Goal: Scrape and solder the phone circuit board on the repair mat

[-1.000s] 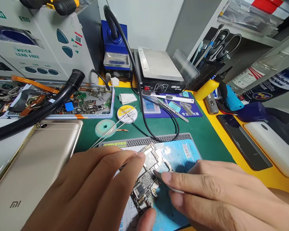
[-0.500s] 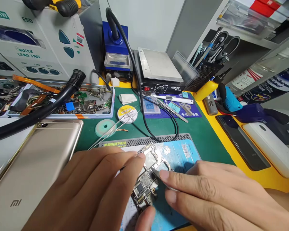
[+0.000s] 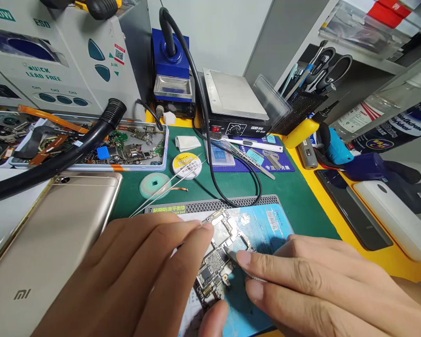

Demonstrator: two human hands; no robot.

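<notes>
A phone circuit board [image 3: 214, 263] lies tilted on the blue phone-shaped pad [image 3: 263, 229] in front of me. My left hand [image 3: 150, 267] grips its left side, fingers at the upper edge and thumb at the lower end. In my right hand [image 3: 301, 276] is a thin grey pointed blade [image 3: 232, 255], pinched between the fingers. Its tip is at the middle of the board; the rest of the tool is mostly hidden. Two long thin metal prongs [image 3: 168, 186], like tweezers, run behind my left hand; I cannot tell whether it holds them.
A gold phone [image 3: 66, 234] lies at left, below a tray [image 3: 91, 167] of board scraps. A black hose [image 3: 56, 164] crosses the left side. A cable [image 3: 210, 173] loops behind the pad, near a heating plate [image 3: 233, 96]. A dark phone [image 3: 354, 210] lies at right.
My right hand and the blade have shifted slightly right along the board. The left hand keeps its grip, and the whole view has moved a little.
</notes>
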